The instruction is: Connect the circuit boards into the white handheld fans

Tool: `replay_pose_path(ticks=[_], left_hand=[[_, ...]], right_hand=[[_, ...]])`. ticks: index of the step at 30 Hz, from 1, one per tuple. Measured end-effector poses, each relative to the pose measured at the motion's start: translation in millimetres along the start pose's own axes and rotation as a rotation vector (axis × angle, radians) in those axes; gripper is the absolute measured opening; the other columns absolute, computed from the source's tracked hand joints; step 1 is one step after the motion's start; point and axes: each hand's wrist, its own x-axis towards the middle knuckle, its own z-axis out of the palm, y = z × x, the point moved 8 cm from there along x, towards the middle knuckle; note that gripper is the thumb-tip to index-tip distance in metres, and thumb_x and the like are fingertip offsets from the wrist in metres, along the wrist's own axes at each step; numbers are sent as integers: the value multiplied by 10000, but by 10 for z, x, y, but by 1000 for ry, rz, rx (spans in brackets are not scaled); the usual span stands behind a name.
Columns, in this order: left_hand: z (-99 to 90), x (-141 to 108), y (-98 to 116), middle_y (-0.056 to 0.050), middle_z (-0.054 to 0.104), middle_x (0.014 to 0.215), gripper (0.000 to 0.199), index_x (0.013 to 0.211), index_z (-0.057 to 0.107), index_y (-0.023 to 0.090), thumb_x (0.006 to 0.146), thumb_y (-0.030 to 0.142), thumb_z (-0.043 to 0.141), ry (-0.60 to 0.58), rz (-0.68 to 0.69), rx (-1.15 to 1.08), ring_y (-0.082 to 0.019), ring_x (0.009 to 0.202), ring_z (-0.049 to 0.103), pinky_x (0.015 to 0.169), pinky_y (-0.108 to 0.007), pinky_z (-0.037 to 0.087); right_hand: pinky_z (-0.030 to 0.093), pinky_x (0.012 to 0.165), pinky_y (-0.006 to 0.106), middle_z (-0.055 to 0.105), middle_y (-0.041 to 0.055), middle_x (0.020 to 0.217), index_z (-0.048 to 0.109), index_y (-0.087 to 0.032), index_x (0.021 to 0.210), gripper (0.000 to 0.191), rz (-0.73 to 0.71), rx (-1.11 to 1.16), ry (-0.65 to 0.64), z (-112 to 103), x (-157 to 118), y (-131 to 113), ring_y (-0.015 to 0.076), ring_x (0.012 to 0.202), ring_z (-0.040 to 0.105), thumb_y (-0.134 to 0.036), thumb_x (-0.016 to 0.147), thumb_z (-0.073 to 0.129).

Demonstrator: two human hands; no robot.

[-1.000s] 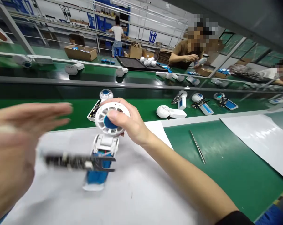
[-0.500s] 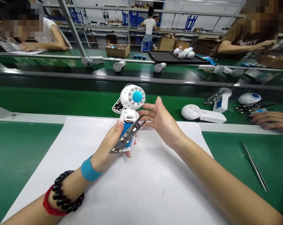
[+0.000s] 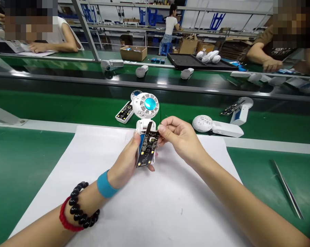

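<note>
My left hand (image 3: 128, 154) is closed round the white handle of a small handheld fan (image 3: 145, 105), whose round head with a blue centre points up and away from me. A blue part, partly covered, shows inside the handle. Over the handle lies a black circuit board (image 3: 147, 147) with several yellow-and-white components, tilted and not seated flat. With thumb and fingertips my right hand (image 3: 179, 135) pinches the board's upper right edge. The fingers of my left hand behind the handle are mostly hidden.
White paper (image 3: 196, 202) covers the bench before me. A metal rod-like tool (image 3: 287, 190) lies at right. Beyond the paper lie a white fan (image 3: 227, 128), another with its board exposed (image 3: 241, 111) and an opened one (image 3: 124, 112). Co-workers sit across the line.
My right hand has gone from open fingers beside the fan to pinching the circuit board. The board has turned to face me more. A co-worker's hand at the right has left view.
</note>
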Motion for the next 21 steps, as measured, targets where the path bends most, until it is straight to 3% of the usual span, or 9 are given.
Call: replay_pose_path(ticks=[12,21], left_hand=[[-1,21,-55,-98,670,989,645,1213,551,175,873,715,455,-57,-22,-32,-211,764,664,411,-256,563],[-3,10,-19,-80,635,911,686,1170,551,188,824,775,469,-46,12,13,-218,775,644,416,-252,564]], right_hand=[[497,504,221,617,-15,673,537,-194,788,206,-143,-225,112,31,-91,-139,125,579,601,-275,912,680],[503,534,239,603,-5,722,515,-209,811,166,-240,-397,104,78,-154,-217,140,635,603,-221,944,614]])
